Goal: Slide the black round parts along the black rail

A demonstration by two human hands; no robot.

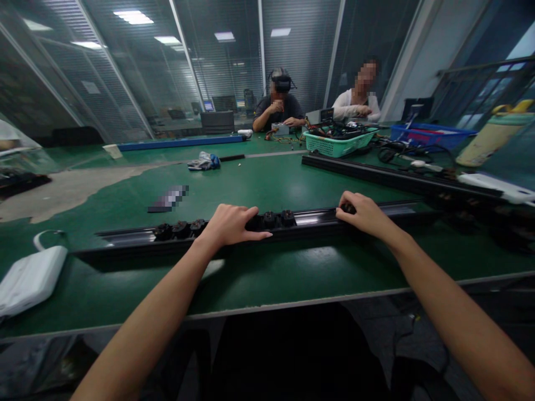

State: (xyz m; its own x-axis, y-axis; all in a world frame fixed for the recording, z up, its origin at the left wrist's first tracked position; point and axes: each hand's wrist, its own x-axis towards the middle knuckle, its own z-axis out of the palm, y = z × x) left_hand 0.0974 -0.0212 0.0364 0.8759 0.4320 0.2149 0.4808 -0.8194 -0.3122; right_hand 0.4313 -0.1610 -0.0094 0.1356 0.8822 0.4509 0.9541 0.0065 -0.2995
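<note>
A long black channel (pixel 321 217) with a shiny inner face lies across the table in front of me. Several small black socket modules (pixel 287 217) sit in a row inside it. My left hand (pixel 231 224) straddles the channel beside these modules, fingers over the far side and thumb along the near edge, and partly covers the row. Farther right, my right hand (pixel 363 213) is closed around a small black module (pixel 348 208) at the channel. Its fingertips are partly hidden, and I cannot tell whether that module is seated.
A second black bar (pixel 388 174) lies behind on the right. Behind it stand a green basket (pixel 334 146) of cables and a blue tray (pixel 430 136). A white device (pixel 35 278) is at near left, a phone (pixel 169 199) beyond the channel. Two people (pixel 279 108) sit across the table.
</note>
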